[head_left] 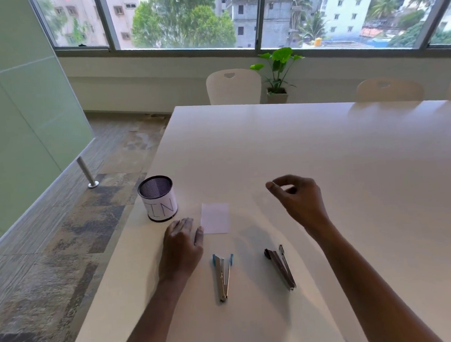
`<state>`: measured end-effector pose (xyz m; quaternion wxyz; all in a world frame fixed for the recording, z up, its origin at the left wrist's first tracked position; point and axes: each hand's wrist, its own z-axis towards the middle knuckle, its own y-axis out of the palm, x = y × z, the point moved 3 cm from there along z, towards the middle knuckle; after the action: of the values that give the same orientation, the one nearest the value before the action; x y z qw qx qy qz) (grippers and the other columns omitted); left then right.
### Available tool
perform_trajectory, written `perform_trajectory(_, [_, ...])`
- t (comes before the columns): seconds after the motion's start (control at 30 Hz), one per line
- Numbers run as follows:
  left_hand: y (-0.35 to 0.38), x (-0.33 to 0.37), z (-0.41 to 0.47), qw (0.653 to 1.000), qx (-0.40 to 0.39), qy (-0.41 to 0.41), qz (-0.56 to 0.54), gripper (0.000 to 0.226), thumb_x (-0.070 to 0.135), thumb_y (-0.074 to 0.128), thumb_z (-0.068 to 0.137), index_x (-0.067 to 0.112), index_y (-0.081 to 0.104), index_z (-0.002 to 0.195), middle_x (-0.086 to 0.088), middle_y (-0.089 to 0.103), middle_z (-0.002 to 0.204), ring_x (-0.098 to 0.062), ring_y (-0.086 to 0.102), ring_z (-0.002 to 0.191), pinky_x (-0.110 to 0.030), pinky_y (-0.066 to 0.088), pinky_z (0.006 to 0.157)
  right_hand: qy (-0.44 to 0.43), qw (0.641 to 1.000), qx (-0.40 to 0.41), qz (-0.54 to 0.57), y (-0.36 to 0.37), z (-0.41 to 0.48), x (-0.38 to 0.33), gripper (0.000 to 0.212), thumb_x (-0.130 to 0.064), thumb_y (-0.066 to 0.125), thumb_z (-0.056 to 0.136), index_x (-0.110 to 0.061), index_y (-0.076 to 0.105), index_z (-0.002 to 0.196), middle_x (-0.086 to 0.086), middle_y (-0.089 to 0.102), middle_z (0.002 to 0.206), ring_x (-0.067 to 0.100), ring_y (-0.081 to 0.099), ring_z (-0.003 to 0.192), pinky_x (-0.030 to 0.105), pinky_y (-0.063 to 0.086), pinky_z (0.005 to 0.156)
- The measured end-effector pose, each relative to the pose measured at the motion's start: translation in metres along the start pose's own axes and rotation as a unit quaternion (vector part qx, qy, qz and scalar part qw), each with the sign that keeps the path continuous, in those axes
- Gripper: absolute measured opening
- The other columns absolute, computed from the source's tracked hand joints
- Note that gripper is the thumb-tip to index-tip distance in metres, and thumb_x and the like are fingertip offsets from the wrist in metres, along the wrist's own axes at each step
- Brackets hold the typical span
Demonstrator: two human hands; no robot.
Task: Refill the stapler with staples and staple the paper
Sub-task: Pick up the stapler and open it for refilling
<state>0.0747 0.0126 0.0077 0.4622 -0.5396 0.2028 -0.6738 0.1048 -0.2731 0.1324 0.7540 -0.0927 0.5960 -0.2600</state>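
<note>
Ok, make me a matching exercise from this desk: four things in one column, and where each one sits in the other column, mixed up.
Things:
1. blue stapler
2. black stapler
3. paper slip
4. mesh cup

Places:
A. standing at the left edge of the table
B. flat, just past the thumb of the left hand
C. lying open, below the raised right hand
D. lying open, next to the left hand

Pairs: 1-D, 2-C, 3-B, 4-A
</note>
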Motion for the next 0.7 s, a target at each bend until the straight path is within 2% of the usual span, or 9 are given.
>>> perform_trajectory(0.07, [-0.002, 0.003, -0.001, 1.000, -0.003, -0.004, -0.006, 0.038, 0.021, 0.070, 0.093, -0.002, 0.069, 0.123, -0.021, 0.070, 0.125, -0.038, 0.058, 0.124, -0.043, 0.046, 0.107, -0.007, 1.000, -0.010, -0.026, -0.001, -0.020, 0.013, 0.011, -0.037, 0.083, 0.083, -0.027, 0.079, 0.078, -0.023, 0.064, 0.054, 0.004, 0.054, 0.046, 0.014, 0.042, 0.050])
perform_trajectory(0.1, [-0.003, 0.005, -0.003, 1.000, -0.003, -0.004, -0.009, 0.038, 0.021, 0.070, 0.093, -0.002, 0.070, 0.123, -0.021, 0.071, 0.124, -0.038, 0.058, 0.123, -0.043, 0.046, 0.107, -0.005, 0.999, -0.020, -0.034, 0.002, -0.030, 0.020, 0.010, -0.034, 0.083, 0.083, -0.027, 0.079, 0.078, -0.020, 0.067, 0.059, 0.005, 0.058, 0.051, 0.015, 0.045, 0.054])
perform_trajectory(0.2, [-0.008, 0.007, -0.005, 1.000, -0.003, -0.008, -0.026, 0.037, 0.020, 0.068, 0.094, 0.001, 0.069, 0.126, -0.023, 0.070, 0.124, -0.038, 0.060, 0.122, -0.043, 0.048, 0.106, 0.003, 0.995, -0.071, -0.067, 0.020, -0.059, 0.033, 0.008, -0.034, 0.082, 0.084, -0.029, 0.076, 0.083, -0.016, 0.073, 0.078, 0.000, 0.063, 0.060, 0.008, 0.044, 0.059])
perform_trajectory(0.23, [-0.010, 0.007, -0.006, 0.999, -0.005, -0.009, -0.030, 0.038, 0.020, 0.068, 0.095, 0.001, 0.068, 0.127, -0.023, 0.069, 0.125, -0.037, 0.061, 0.122, -0.043, 0.048, 0.106, -0.011, 0.993, -0.083, -0.082, 0.027, -0.068, 0.036, 0.009, -0.034, 0.081, 0.085, -0.026, 0.077, 0.089, -0.013, 0.075, 0.087, 0.000, 0.065, 0.064, 0.010, 0.046, 0.064])
perform_trajectory(0.3, [-0.012, 0.008, -0.010, 0.999, -0.008, -0.006, -0.033, 0.038, 0.019, 0.067, 0.095, 0.001, 0.068, 0.128, -0.022, 0.069, 0.127, -0.036, 0.062, 0.122, -0.041, 0.048, 0.106, -0.045, 0.988, -0.091, -0.116, 0.041, -0.086, 0.040, 0.018, -0.034, 0.078, 0.087, -0.021, 0.077, 0.100, -0.006, 0.075, 0.101, 0.008, 0.067, 0.077, 0.025, 0.050, 0.078])
perform_trajectory(0.37, [-0.014, 0.009, -0.016, 0.999, -0.011, 0.001, -0.032, 0.037, 0.018, 0.068, 0.094, 0.001, 0.068, 0.127, -0.020, 0.070, 0.127, -0.034, 0.063, 0.122, -0.039, 0.048, 0.105, -0.080, 0.975, -0.091, -0.187, 0.054, -0.100, 0.042, 0.022, -0.038, 0.074, 0.089, -0.023, 0.076, 0.106, -0.007, 0.072, 0.110, 0.013, 0.065, 0.095, 0.035, 0.041, 0.089])
perform_trajectory(0.43, [-0.015, 0.010, -0.022, 1.000, -0.013, 0.011, -0.025, 0.036, 0.018, 0.068, 0.094, 0.003, 0.069, 0.126, -0.020, 0.070, 0.126, -0.034, 0.063, 0.122, -0.040, 0.049, 0.104, -0.107, 0.957, -0.100, -0.251, 0.064, -0.110, 0.046, 0.024, -0.040, 0.070, 0.091, -0.025, 0.075, 0.110, -0.008, 0.070, 0.116, 0.017, 0.061, 0.108, 0.037, 0.030, 0.092])
perform_trajectory(0.53, [-0.015, 0.010, -0.026, 1.000, -0.017, 0.009, -0.018, 0.035, 0.019, 0.068, 0.093, 0.005, 0.069, 0.126, -0.020, 0.070, 0.127, -0.034, 0.062, 0.123, -0.040, 0.050, 0.103, -0.119, 0.943, -0.110, -0.290, 0.070, -0.116, 0.051, 0.025, -0.037, 0.066, 0.093, -0.024, 0.075, 0.112, -0.006, 0.068, 0.120, 0.019, 0.059, 0.113, 0.038, 0.027, 0.095])
perform_trajectory(0.7, [-0.017, 0.012, -0.026, 1.000, -0.018, 0.009, -0.014, 0.035, 0.019, 0.068, 0.093, 0.005, 0.070, 0.125, -0.019, 0.070, 0.126, -0.033, 0.062, 0.125, -0.040, 0.049, 0.104, -0.136, 0.934, -0.105, -0.312, 0.071, -0.116, 0.052, 0.021, -0.038, 0.060, 0.095, -0.025, 0.075, 0.104, -0.007, 0.068, 0.114, 0.017, 0.059, 0.108, 0.033, 0.021, 0.089])
